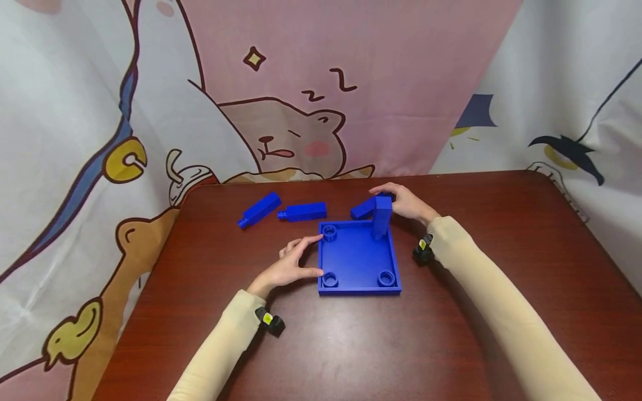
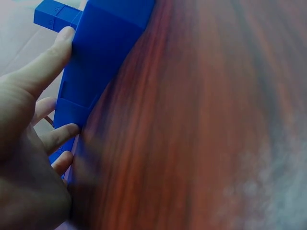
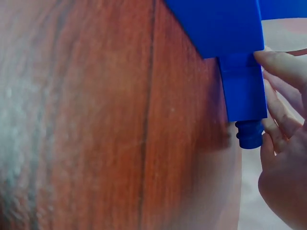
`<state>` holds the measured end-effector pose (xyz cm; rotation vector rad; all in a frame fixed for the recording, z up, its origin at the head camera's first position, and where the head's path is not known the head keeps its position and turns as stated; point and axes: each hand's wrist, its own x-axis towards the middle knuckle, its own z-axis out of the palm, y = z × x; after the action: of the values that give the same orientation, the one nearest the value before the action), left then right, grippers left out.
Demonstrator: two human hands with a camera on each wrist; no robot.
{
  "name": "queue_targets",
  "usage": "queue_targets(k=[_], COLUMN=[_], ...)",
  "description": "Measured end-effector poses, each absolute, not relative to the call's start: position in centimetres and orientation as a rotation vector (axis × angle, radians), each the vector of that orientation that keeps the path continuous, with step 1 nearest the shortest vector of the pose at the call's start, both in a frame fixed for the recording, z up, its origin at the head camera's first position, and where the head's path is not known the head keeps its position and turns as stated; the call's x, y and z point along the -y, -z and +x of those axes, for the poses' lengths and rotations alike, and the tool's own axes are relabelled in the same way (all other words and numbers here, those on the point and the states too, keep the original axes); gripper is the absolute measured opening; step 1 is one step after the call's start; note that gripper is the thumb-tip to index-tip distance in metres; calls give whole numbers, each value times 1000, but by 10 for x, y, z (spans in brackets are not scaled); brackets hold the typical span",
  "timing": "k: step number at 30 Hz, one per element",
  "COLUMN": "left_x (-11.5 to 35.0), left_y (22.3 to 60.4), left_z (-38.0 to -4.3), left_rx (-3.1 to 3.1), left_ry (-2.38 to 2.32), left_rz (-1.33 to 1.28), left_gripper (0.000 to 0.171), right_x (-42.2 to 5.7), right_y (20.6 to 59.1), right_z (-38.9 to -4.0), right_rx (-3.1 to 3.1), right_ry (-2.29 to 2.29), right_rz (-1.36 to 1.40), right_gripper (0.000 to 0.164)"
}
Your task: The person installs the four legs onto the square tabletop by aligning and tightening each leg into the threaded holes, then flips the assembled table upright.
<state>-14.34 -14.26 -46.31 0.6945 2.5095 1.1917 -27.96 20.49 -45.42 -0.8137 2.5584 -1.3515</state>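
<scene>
A blue square tray-like tabletop (image 1: 357,256) lies with its raised rim upward and round sockets in three visible corners. At its far right corner stands an upright blue leg (image 1: 382,217). My left hand (image 1: 288,267) rests at the tabletop's left side, thumb and a fingertip spread along the rim. Behind the far right corner, my right hand (image 1: 408,203) holds a lying blue leg (image 1: 363,208), its fingers over the right end. In the right wrist view, that leg's threaded end (image 3: 249,134) shows beside the fingers (image 3: 283,115).
Two more blue legs lie behind the tabletop on the left, one slanted (image 1: 259,209) and one nearly level (image 1: 303,211). All sit on a brown wooden table (image 1: 351,345). A patterned curtain (image 1: 391,83) hangs at the table's back edge.
</scene>
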Motion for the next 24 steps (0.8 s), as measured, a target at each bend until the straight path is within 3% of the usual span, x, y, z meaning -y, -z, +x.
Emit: queue_targets(k=[10,18,24], left_x=[143,142,143], left_y=[461,465,464], left_z=[-143,-143,-144], left_rx=[-2504,-2504,-2512], left_ry=[-1194,-1178,-1183], left_rz=[685,700,691], left_gripper=[81,82,81], right_x=[-206,-211,-221], right_y=[460,431,427], right_z=[-279,-252,-251], right_rx=[-2626,-2590,-2615], right_ry=[1301,1505,1554], right_rz=[-870,-652,-544], right_gripper=[29,33,37])
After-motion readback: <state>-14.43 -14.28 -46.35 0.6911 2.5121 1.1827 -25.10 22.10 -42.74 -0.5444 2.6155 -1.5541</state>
